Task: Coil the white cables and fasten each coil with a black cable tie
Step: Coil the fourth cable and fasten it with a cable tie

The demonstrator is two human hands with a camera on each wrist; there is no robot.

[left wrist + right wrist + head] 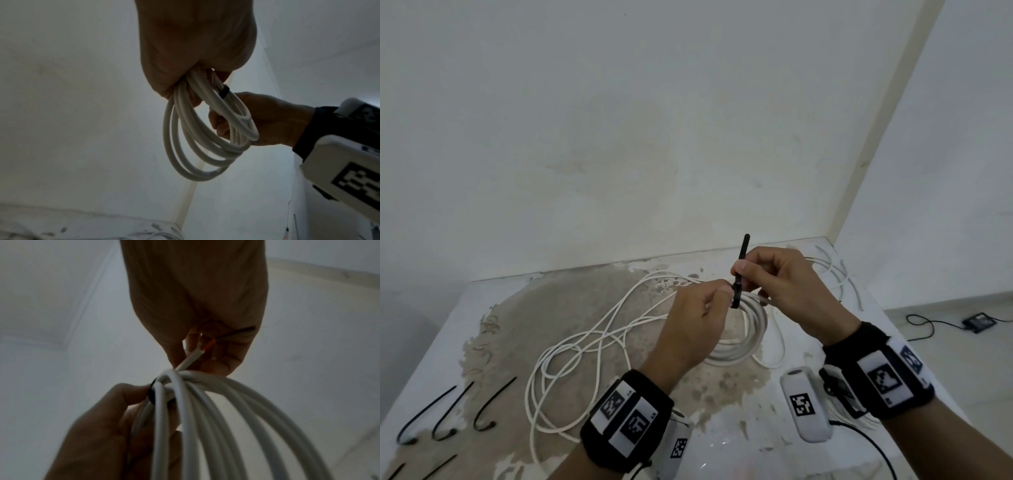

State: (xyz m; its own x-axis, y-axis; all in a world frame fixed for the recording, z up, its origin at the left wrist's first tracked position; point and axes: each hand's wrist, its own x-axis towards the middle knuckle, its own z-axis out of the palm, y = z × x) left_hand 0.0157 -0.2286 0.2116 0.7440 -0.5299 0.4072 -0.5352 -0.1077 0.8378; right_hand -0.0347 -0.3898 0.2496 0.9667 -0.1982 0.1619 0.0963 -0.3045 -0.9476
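The head view is evenly and softly lit, with no hard shadows on the white wall (654,120); straight edges bow toward the frame corners. Both wrist views are dim and backlit: the left hand (195,48) and right hand (193,296) show as dark, soft-edged shapes. The coiled white cable (205,426) blurs at lower centre.

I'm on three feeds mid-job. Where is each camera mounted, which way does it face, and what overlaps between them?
Head: worn on the head, looking forward and down at the table; both hands, left hand and right hand, show with wristbands.
Left wrist: below the left hand, looking up along it at the white coil; the right hand also shows.
Right wrist: below the right hand, looking up at the coil; the left hand also shows.
Shared: all three show the coil and the black cable tie.
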